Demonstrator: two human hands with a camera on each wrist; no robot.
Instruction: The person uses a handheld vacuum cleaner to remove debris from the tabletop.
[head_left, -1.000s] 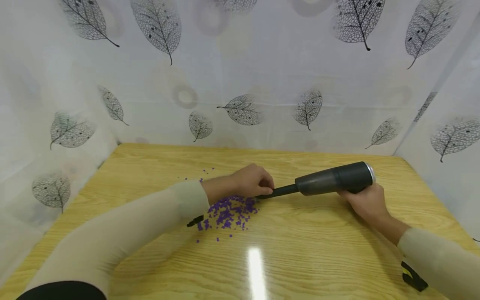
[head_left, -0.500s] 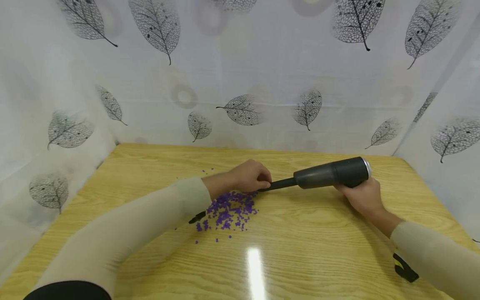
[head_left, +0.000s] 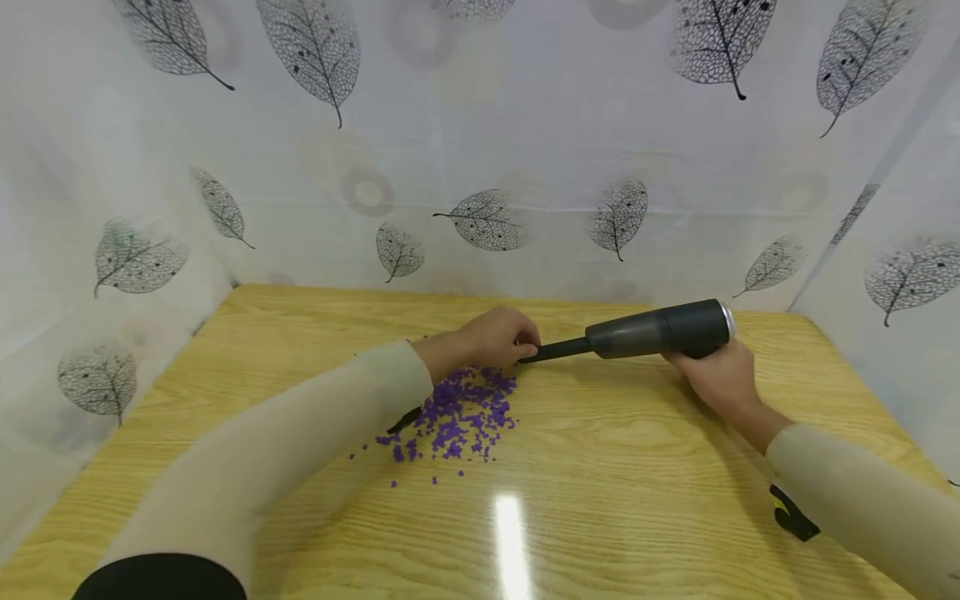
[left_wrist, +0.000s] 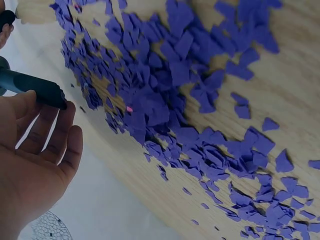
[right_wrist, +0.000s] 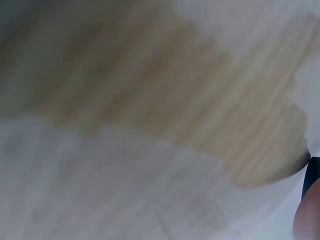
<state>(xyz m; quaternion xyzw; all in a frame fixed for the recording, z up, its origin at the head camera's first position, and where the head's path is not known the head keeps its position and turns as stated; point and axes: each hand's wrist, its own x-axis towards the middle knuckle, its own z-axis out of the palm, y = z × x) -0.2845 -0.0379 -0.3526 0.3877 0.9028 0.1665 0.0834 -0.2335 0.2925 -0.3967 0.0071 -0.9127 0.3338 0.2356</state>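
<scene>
A dark grey handheld vacuum cleaner (head_left: 660, 331) is held above the table, its narrow nozzle (head_left: 562, 349) pointing left. My right hand (head_left: 716, 377) grips its handle from below, at the rear end. My left hand (head_left: 495, 335) pinches the nozzle near its tip. In the left wrist view, thumb and fingertips touch the nozzle (left_wrist: 40, 90) close to its open end. Below the left wrist lie many small purple paper scraps (head_left: 468, 412), spread in a loose heap. The forearm hides part of them. Only a fingertip of the right hand (right_wrist: 309, 215) shows in the blurred right wrist view.
The wood-grain table (head_left: 615, 500) runs back to a pale curtain (head_left: 525, 125) printed with leaves, which also stands at both sides. Dark wrist straps hang under both sleeves. Stray scraps lie toward the front and left of the heap.
Both hands and the vacuum cleaner have moved toward the back of the table, the right hand also slightly left. The hold is the same. The heap looks much as before.
</scene>
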